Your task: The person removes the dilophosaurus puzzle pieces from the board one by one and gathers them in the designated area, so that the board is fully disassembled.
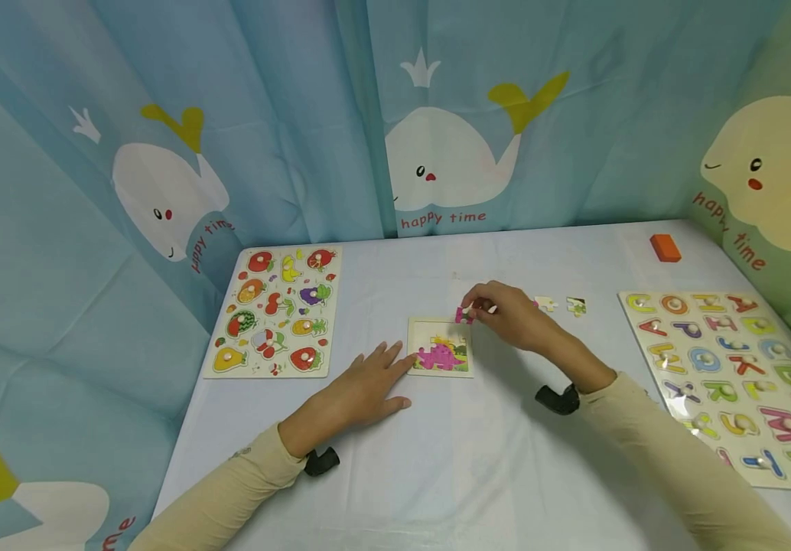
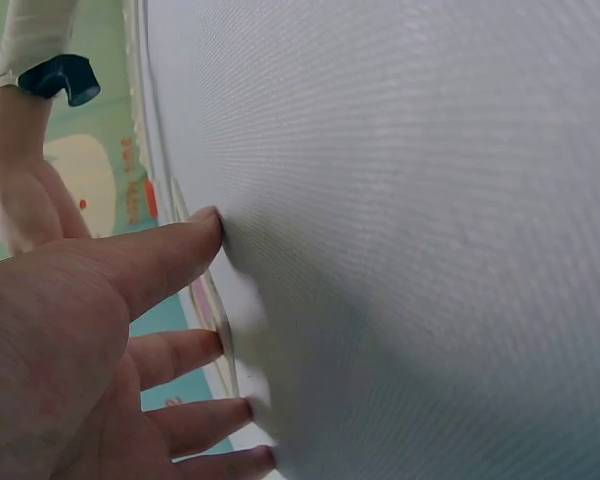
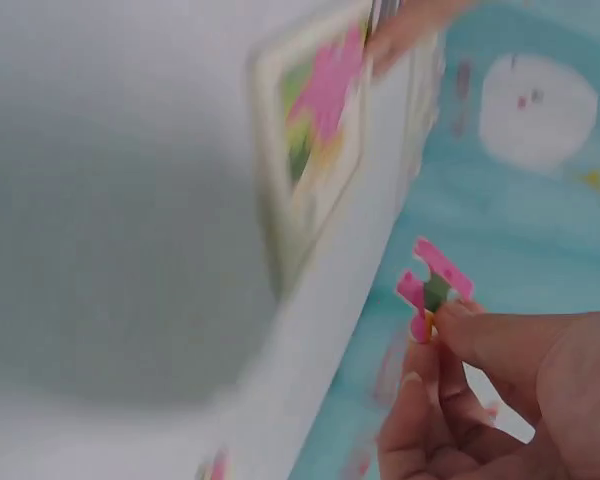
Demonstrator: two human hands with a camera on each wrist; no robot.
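Observation:
A small square puzzle tray (image 1: 440,373) with a pale frame lies mid-table, its lower part filled with a pink dinosaur picture. My right hand (image 1: 515,315) pinches a pink and green puzzle piece (image 1: 463,314) just above the tray's upper right corner; the right wrist view shows the piece (image 3: 436,288) between thumb and fingers. My left hand (image 1: 362,389) lies spread on the table, a fingertip touching the tray's left edge. In the left wrist view its fingers (image 2: 195,425) are straight and apart. Two loose pieces, one pale (image 1: 545,304) and one green-patterned (image 1: 576,307), lie right of my right hand.
A fruit puzzle board (image 1: 271,314) lies at the left, a letter puzzle board (image 1: 733,383) at the right. An orange block (image 1: 665,248) sits at the back right. Curtains with whale prints (image 1: 450,157) stand behind and beside the table.

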